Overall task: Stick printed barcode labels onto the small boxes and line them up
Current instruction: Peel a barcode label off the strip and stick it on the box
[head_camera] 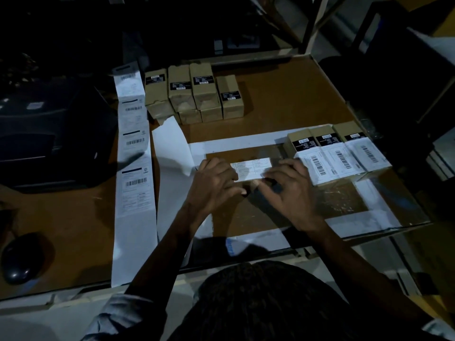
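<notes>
Box under my left hand and right hand, fingers flat pressing label | three done at 2 o'clock | risk: uneven press creases label

Brown desk with white tape strips marking a rectangle, black computer mouse near its left front edge, dark printer at the left, dim metal shelving frame behind the desk

labelled boxes: 3 | unlabelled boxes: about 7 | hands: 2
</notes>
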A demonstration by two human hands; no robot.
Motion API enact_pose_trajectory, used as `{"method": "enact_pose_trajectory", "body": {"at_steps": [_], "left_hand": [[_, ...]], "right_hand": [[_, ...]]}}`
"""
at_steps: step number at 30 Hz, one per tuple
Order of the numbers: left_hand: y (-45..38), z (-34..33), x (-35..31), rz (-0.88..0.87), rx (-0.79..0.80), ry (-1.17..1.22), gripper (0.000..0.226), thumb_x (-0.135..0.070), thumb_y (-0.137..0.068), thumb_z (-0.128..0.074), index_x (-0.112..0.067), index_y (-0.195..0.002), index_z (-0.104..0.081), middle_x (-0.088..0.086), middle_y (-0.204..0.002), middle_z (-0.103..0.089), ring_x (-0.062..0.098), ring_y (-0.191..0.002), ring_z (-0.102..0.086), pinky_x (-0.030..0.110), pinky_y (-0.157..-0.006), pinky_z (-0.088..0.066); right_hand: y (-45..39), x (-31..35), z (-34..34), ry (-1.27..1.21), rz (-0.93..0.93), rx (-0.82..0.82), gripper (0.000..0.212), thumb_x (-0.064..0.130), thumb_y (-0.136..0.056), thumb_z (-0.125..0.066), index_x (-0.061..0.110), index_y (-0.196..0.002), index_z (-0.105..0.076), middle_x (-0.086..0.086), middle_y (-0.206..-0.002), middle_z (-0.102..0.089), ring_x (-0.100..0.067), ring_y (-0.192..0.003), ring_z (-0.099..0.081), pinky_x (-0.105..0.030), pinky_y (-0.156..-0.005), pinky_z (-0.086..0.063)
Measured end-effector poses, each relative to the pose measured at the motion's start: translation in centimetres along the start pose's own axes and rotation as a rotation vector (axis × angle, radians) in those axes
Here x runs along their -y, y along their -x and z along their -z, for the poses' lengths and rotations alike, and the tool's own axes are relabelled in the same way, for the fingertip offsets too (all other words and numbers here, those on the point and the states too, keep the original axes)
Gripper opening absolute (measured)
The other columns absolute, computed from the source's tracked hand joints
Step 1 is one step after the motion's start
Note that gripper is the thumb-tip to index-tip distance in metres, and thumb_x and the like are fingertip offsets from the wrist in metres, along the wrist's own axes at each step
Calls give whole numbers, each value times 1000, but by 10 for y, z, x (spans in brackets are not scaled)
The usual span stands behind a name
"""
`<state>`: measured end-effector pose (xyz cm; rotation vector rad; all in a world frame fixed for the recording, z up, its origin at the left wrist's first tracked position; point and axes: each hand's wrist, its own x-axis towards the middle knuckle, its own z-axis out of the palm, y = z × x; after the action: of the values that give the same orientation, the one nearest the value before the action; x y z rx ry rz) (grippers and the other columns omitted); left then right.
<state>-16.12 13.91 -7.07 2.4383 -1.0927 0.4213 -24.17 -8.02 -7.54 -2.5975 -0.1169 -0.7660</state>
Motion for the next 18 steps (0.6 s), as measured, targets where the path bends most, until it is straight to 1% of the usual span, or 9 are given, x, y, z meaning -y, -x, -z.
{"method": "enact_pose_trajectory", "body": {"at_steps": [1,2,4,6,7,11,13,15,18], "left_hand": [[-1,-1,4,25,-7,43,41,-47,-81,-74,-11,-99,-72,8,-107,-71,25,-103,-61,37,-83,-47],[-2,0,5,73,-2,99,47,-50,-79,-73,-11,-104,-69,8,-111,-69,23,-106,-58,37,-84,-47],[-4,0,8,207,37,226,63,-58,-75,-73,-13,-117,-61,7,-121,-62,19,-113,-52,38,-90,-48],[-5,-3,10,317,79,309,78,-59,-71,-76,-16,-131,-51,5,-131,-55,19,-120,-49,42,-99,-46],[-6,-6,11,335,94,332,83,-60,-71,-77,-17,-136,-47,5,-133,-54,21,-122,-50,45,-102,-46],[-3,-11,13,386,142,332,92,-66,-72,-70,-23,-145,-34,7,-135,-56,28,-122,-56,49,-100,-50],[-2,-10,11,441,173,330,100,-66,-69,-75,-29,-148,-27,6,-141,-53,29,-127,-52,50,-101,-50],[-5,-10,8,504,208,301,105,-64,-67,-80,-32,-149,-23,5,-146,-49,29,-132,-48,48,-103,-49],[-8,-11,2,542,219,267,108,-61,-65,-84,-31,-148,-22,7,-145,-51,31,-131,-50,48,-100,-51]], "right_hand": [[-2,10,0,46,-41,29,58,63,-96,-48,14,-114,-74,-5,-125,-68,-26,-123,-49,-43,-97,-43],[-3,20,-1,103,-85,85,63,68,-96,-40,19,-125,-67,-6,-141,-57,-29,-132,-41,-48,-104,-38],[-7,40,-4,200,-203,257,70,72,-95,-29,28,-147,-45,-8,-165,-20,-36,-147,-18,-57,-115,-19],[-7,55,-10,238,-302,398,76,77,-94,-20,36,-158,-19,-6,-168,16,-39,-152,7,-65,-116,-3],[-4,61,-14,242,-305,426,77,78,-94,-19,39,-159,-12,-5,-166,25,-39,-152,15,-67,-115,0],[8,71,-19,263,-228,461,72,78,-94,-16,46,-158,-8,-2,-163,32,-37,-151,22,-69,-114,1],[6,57,-15,310,-305,435,68,78,-94,-13,52,-156,-5,-3,-163,33,-39,-151,21,-69,-115,1],[3,40,-8,355,-428,384,67,77,-93,-9,54,-155,-7,-8,-164,29,-43,-151,17,-71,-115,-3],[4,38,-8,346,-553,327,67,77,-92,-7,53,-155,-9,-11,-165,25,-45,-150,16,-73,-115,-6]]}}
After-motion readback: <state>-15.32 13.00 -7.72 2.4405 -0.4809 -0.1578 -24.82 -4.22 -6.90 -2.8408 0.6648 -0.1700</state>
